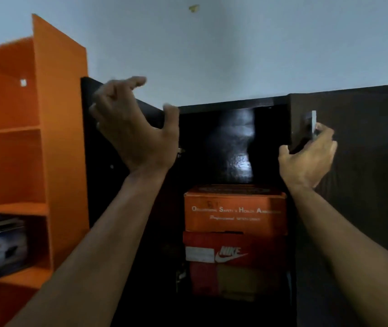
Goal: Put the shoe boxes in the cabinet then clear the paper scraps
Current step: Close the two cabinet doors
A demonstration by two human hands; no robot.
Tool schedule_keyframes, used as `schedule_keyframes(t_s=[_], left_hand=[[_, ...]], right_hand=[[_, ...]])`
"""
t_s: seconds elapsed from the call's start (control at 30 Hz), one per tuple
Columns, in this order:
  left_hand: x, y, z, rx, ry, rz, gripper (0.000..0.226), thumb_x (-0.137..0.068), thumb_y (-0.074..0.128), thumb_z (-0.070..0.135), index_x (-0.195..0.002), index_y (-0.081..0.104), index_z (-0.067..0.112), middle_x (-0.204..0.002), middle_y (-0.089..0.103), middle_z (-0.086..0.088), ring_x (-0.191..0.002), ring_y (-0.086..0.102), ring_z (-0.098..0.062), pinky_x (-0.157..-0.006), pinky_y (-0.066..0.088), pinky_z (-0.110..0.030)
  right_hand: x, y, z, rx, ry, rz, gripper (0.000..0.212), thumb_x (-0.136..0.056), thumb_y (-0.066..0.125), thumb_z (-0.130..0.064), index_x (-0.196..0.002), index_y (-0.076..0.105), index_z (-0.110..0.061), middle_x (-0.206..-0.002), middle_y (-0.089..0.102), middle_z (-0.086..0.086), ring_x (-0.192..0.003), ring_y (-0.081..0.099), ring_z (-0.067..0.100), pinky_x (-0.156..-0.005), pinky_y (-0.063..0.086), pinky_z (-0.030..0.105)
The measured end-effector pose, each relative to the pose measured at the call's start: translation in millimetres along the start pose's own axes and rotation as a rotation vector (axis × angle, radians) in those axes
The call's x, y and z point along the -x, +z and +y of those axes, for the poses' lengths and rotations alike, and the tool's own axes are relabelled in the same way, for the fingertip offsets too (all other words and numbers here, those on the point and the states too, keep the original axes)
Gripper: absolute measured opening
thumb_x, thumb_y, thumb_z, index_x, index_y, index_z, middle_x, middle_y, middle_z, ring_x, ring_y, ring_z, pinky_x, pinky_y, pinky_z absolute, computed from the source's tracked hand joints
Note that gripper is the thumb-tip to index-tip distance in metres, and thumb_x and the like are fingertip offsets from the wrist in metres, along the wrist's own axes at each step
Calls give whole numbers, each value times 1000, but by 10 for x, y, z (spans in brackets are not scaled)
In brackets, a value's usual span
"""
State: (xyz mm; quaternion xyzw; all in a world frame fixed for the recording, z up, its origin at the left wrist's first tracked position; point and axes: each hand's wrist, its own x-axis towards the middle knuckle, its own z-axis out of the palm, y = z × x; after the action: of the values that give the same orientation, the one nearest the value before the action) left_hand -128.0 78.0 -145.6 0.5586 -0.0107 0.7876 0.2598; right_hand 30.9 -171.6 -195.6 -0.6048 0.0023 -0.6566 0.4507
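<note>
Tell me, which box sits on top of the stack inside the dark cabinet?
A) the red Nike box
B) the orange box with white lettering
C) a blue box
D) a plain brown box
B: the orange box with white lettering rests on the red Nike box, which lies on a red and tan box, all inside the dark cabinet.

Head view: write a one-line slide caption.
Three shoe boxes stacked in the dark cabinet; right hand grips the right door by its edge, left hand reaches at the left door.
</note>
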Motion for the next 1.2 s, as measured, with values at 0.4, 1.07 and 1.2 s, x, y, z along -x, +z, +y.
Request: schedule_keyframes(t_s=[0.4,1.07,1.2], left_hand=[[-612,-588,-553,46,-539,-318,83,-76,37,81,-134,58,24,-136,63,-9,-129,56,-30,-112,41,-54],[685,727,547,745,-655,-803,27,-110,36,27,-103,60,20,-93,57,1,-80,53,-10,-75,46,-24],[792,1085,601,628,-523,-871,29,-110,34,31,-102,59,19,-87,60,-1,-77,58,-11,-70,48,-23]], right_hand=[[-12,-5,20,-23,16,-24,68,-73,79,-27,-131,48,-9,-118,62,13,-110,54,33,-96,50,51],[-410,1,373,-29,-110,-323,25,-109,40,-23,-115,50,-1,-102,70,27,-94,64,48,-75,42,44],[-498,90,426,-21,-20,-468,21,-107,40,-27,-114,49,-9,-103,71,22,-95,67,44,-86,53,58]])
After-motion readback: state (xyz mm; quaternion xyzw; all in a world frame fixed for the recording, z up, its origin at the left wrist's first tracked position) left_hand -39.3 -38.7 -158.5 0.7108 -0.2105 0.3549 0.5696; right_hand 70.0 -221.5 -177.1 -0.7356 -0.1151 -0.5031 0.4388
